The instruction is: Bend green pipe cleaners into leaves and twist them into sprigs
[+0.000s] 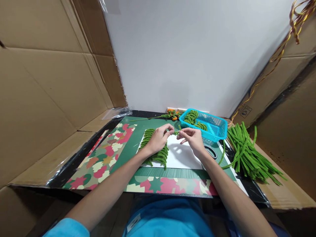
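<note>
Over a white sheet (185, 158), my left hand (159, 137) pinches one end of a short green fuzzy stem (176, 133). The fingers of my right hand (192, 139) are closed on the same stem from the right, and a short tip of it sticks up by them. Several short green fuzzy pieces (161, 157) lie in a column on the sheet's left part, partly under my left hand. Scissors (211, 152) with dark handles rest beside my right wrist, their blades hidden.
A blue basket (221, 129) with green coiled pieces (191, 117) stands at the back right. Orange flowers (174, 115) lie left of it. Long green stems (251, 158) are piled at right. Cardboard walls (44, 75) flank the table.
</note>
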Available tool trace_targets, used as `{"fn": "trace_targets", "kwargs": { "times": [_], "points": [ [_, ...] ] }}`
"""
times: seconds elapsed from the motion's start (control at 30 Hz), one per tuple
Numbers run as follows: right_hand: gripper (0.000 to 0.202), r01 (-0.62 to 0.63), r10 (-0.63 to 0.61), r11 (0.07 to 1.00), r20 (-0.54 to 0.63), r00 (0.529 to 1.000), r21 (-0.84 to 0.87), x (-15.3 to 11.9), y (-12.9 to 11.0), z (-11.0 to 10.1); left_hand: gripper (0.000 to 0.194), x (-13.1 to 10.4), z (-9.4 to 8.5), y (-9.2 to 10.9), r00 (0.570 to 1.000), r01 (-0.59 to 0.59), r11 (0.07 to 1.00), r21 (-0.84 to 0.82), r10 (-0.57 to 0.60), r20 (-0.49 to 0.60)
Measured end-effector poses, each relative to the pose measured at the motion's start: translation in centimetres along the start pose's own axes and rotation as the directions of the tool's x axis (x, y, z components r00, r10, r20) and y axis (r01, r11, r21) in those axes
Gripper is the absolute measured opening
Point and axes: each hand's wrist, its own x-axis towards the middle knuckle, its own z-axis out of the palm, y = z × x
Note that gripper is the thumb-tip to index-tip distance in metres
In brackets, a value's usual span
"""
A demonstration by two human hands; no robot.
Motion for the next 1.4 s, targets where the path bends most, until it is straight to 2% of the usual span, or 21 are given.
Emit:
{"fn": "trace_targets", "kwargs": {
  "times": [0.23, 0.43, 0.67, 0.9, 1.07, 1.2, 1.4],
  "points": [
    [0.042, -0.038, 0.037, 0.999, 0.043, 0.998, 0.017, 0.2, 0.33, -0.23, 0.023, 0.08, 0.13, -0.66, 0.997, 0.061, 0.986, -0.156, -0.053, 0.058],
    [0.043, -0.039, 0.038, 0.999, 0.037, 0.999, 0.023, 0.62, 0.78, -0.51, 0.023, 0.23, -0.06, -0.62, 0.998, 0.056, 0.997, -0.044, -0.056, -0.008],
    [0.043, -0.031, 0.03, 0.999, 0.027, 0.999, 0.027, 0.55, 0.66, -0.73, 0.026, 0.2, 0.11, -0.6, 0.996, 0.089, 0.991, -0.103, -0.088, 0.014],
    [0.042, -0.038, 0.037, 0.999, 0.039, 0.999, 0.029, 0.51, 0.58, -0.67, 0.029, 0.22, 0.2, -0.82, 0.998, 0.058, 0.994, -0.089, -0.056, 0.027],
    [0.046, -0.06, 0.06, 0.998, 0.069, 0.996, 0.007, 0.45, 0.68, -0.55, 0.024, 0.02, 0.13, -0.61, 1.0, -0.013, 1.0, 0.027, 0.014, -0.012],
    [0.048, -0.076, 0.075, 0.997, 0.093, 0.993, 0.008, 0.4, 0.65, -0.38, 0.022, -0.14, 0.09, -0.5, 0.999, -0.02, 0.994, 0.103, 0.024, -0.037],
    [0.047, -0.091, 0.089, 0.996, 0.175, 0.98, 0.004, 0.35, 0.56, -0.58, 0.025, -0.01, 0.21, -0.77, 0.999, 0.014, 1.0, 0.013, -0.014, -0.039]
  ]
}}
